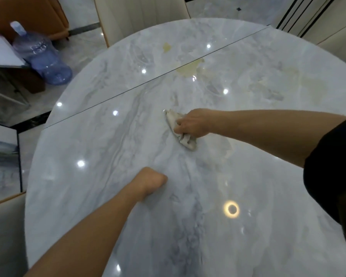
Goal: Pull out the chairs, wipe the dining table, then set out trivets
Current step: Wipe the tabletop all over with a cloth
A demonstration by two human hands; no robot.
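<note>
Right hand: the right hand (194, 122) gripped a crumpled off-white cloth (181, 134), fingers curled over it, pressing it onto the tabletop near the middle.
Left hand: the left hand (152, 181) was clenched in a fist, grasping nothing, resting on the tabletop nearer the person.
Table: the round, glossy, white-and-grey marble-patterned dining table (100, 206) had a thin dark seam (128, 90) crossing it diagonally and bright light spots mirrored on it.
Marks: yellowish patches (190, 67) sat at the seam and beyond it, apart from the cloth.
Chairs: a cream padded chair with tan edging (140, 17) stood just beside the far rim.
Floor: a translucent blue plastic water jug (42, 56) leaned at the left.
</note>
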